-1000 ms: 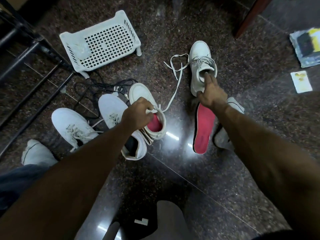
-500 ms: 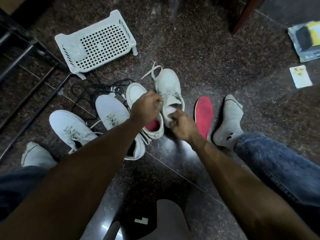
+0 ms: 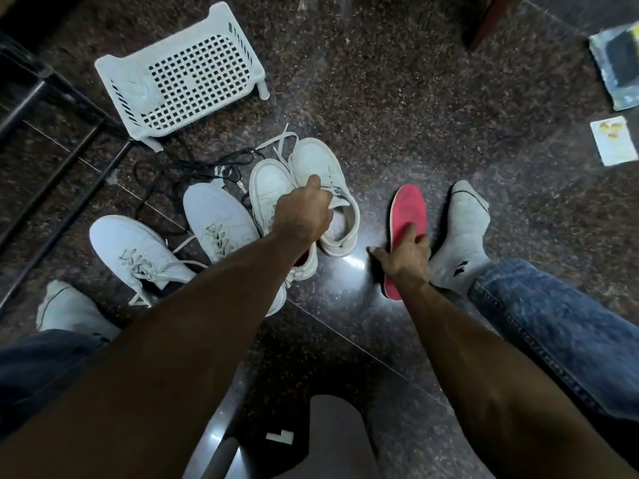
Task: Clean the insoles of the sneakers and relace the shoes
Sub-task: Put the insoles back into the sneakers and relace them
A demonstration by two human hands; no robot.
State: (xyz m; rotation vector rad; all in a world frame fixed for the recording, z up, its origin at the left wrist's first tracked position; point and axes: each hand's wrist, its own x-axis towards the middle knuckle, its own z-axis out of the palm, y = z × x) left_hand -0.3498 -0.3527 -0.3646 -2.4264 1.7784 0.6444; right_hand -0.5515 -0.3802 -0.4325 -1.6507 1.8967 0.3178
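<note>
Two cream sneakers stand side by side on the dark floor: the left one point(image 3: 268, 183) and the right one point(image 3: 316, 159), whose loose lace trails past its toe. My left hand point(image 3: 304, 216) is over their openings with fingers curled at the right sneaker's collar and the index finger stretched along its tongue. A red insole point(image 3: 409, 209) lies to the right of them. My right hand point(image 3: 404, 259) grips its heel end, thumb on the left edge and fingers on top. Some red shows inside the left sneaker, under my wrist.
Two white laced sneakers point(image 3: 138, 250) point(image 3: 221, 219) lie at the left. A white plastic basket point(image 3: 179, 70) and a black cord point(image 3: 166, 174) are behind them, a black metal rack point(image 3: 52, 140) far left. My socked feet point(image 3: 460, 236) point(image 3: 65, 309) flank the shoes. Papers point(image 3: 613, 140) lie far right.
My right hand dragged the far sneaker in beside the other one, let it go and took hold of the red insole. My left hand shifted from the left sneaker's tongue toward the right sneaker.
</note>
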